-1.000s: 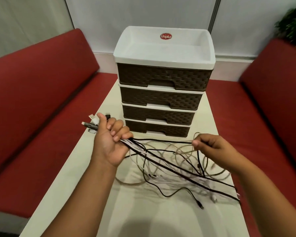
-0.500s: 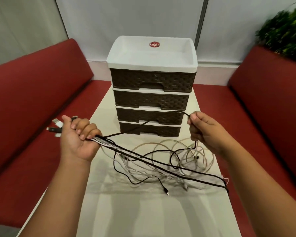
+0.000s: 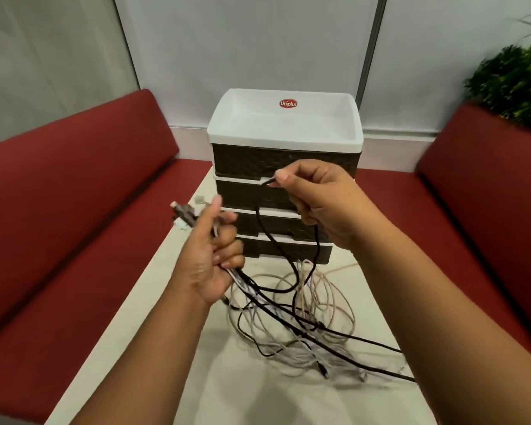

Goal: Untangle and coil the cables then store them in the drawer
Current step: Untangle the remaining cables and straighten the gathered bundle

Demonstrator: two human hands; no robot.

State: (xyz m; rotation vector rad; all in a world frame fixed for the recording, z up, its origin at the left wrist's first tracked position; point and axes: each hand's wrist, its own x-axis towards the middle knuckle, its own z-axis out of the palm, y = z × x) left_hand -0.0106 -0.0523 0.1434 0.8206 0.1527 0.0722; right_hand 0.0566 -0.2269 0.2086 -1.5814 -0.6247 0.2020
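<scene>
A tangle of black, white and beige cables point(image 3: 307, 317) lies on the cream table point(image 3: 258, 394). My left hand point(image 3: 209, 259) is closed around a bunch of cable ends, with their plugs point(image 3: 183, 214) sticking out above the fist. My right hand point(image 3: 316, 200) is raised higher, pinching one black cable point(image 3: 267, 231) between thumb and forefinger; the cable loops down into the tangle. Behind the hands stands a drawer unit point(image 3: 285, 157) with dark brown woven fronts and a white top tray. All its drawers are closed.
Red benches run along the left point(image 3: 59, 225) and the right point(image 3: 472, 210) of the narrow table. A green plant point(image 3: 515, 81) stands at the back right. Some cables trail to the table's right edge point(image 3: 408, 363).
My right hand has lifted the black cable higher and moved left, toward the drawer fronts. My left hand has moved right and up with its bunch. The camera has tilted up.
</scene>
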